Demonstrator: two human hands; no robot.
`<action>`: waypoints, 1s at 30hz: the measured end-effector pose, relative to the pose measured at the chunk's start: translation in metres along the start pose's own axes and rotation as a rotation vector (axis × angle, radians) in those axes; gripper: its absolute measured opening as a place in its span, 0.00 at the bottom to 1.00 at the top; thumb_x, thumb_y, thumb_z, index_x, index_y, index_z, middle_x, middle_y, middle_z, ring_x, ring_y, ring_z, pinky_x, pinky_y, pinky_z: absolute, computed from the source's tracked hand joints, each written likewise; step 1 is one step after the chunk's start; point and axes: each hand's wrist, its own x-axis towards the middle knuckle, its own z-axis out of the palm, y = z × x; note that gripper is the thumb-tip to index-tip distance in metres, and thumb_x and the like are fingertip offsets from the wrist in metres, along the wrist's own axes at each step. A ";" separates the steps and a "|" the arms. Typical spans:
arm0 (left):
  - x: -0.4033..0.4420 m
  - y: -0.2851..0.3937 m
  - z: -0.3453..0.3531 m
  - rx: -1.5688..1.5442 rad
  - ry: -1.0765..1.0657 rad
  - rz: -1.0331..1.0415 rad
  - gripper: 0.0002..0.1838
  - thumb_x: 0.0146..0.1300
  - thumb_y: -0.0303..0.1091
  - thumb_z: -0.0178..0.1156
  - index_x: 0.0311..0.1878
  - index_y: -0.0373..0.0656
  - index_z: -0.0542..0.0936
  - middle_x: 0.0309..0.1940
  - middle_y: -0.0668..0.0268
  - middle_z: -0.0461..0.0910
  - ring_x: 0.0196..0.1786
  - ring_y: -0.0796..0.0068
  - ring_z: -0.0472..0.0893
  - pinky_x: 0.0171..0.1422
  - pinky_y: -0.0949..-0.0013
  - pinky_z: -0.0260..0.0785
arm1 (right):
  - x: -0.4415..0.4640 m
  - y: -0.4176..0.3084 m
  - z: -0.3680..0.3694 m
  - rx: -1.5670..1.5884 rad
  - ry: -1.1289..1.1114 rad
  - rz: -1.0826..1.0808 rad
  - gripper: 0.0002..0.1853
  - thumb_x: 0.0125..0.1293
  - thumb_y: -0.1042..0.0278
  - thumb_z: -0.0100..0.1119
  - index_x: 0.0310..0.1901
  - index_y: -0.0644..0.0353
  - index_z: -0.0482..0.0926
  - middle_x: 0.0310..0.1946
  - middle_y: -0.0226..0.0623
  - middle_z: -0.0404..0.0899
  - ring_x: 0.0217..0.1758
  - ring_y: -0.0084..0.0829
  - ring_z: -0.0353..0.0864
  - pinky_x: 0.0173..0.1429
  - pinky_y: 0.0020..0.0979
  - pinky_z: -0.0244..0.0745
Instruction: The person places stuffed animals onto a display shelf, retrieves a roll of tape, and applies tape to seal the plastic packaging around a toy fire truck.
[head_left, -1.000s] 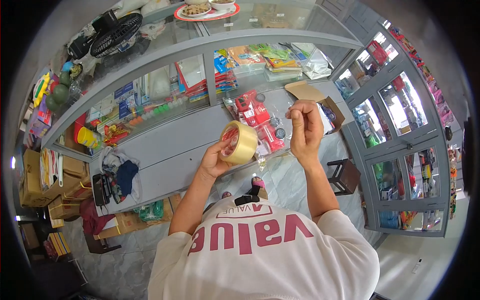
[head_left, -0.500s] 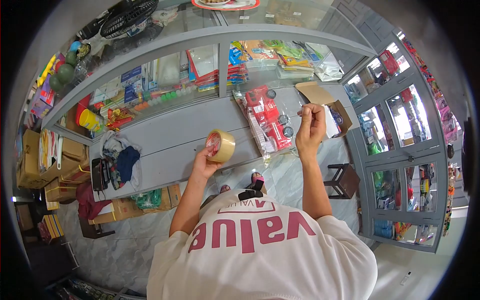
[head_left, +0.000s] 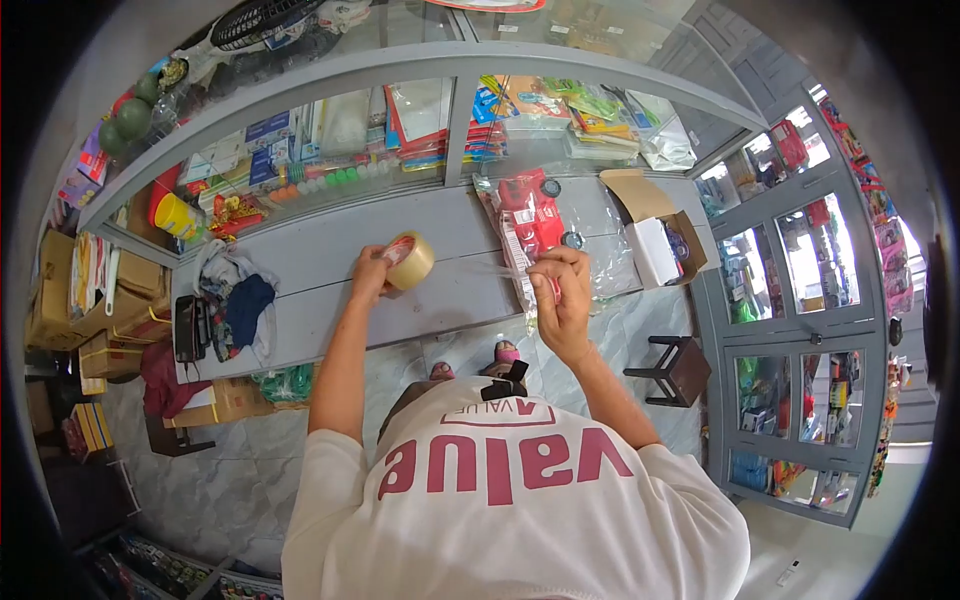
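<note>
My left hand (head_left: 371, 274) is closed around a roll of clear packing tape (head_left: 411, 262), held above the grey counter. A faint, see-through strip of tape (head_left: 485, 267) stretches from the roll towards my right hand (head_left: 563, 300). That hand is closed in a pinch at the strip's end. Behind it, a red toy truck (head_left: 533, 205) in a clear plastic bag lies on the counter, and my fingers partly cover its near end. Whether the hand touches the bag I cannot tell.
The grey counter (head_left: 330, 265) runs below a glass display case with packaged goods. An open cardboard box (head_left: 690, 235) stands right of the truck. Crumpled cloth (head_left: 250, 310) and a black phone-like object (head_left: 188, 328) lie at left. A dark stool (head_left: 672, 371) stands on the floor.
My right hand has moved left and nearer to me, from beside the truck to in front of it. The left hand has carried the tape roll left and slightly away from me.
</note>
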 end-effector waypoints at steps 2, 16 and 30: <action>-0.004 0.020 -0.002 -0.112 -0.242 -0.273 0.20 0.59 0.35 0.53 0.56 0.46 0.67 0.43 0.58 0.75 0.38 0.62 0.78 0.33 0.60 0.76 | 0.014 -0.007 0.001 0.007 0.000 0.010 0.03 0.58 0.79 0.56 0.34 0.64 0.75 0.35 0.41 0.72 0.42 0.38 0.71 0.47 0.32 0.66; -0.035 0.047 0.004 0.217 -0.403 -0.083 0.20 0.63 0.46 0.54 0.55 0.47 0.70 0.47 0.62 0.74 0.47 0.67 0.75 0.46 0.60 0.73 | 0.095 -0.021 0.018 0.068 -0.245 -0.053 0.02 0.58 0.76 0.55 0.33 0.64 0.74 0.28 0.42 0.72 0.34 0.43 0.72 0.38 0.38 0.67; -0.117 0.203 0.018 0.138 -0.406 0.732 0.06 0.51 0.24 0.64 0.34 0.39 0.79 0.34 0.66 0.78 0.44 0.73 0.75 0.53 0.71 0.64 | 0.100 -0.011 -0.010 0.064 -0.197 -0.162 0.13 0.57 0.71 0.59 0.44 0.60 0.76 0.42 0.46 0.70 0.42 0.43 0.73 0.46 0.37 0.68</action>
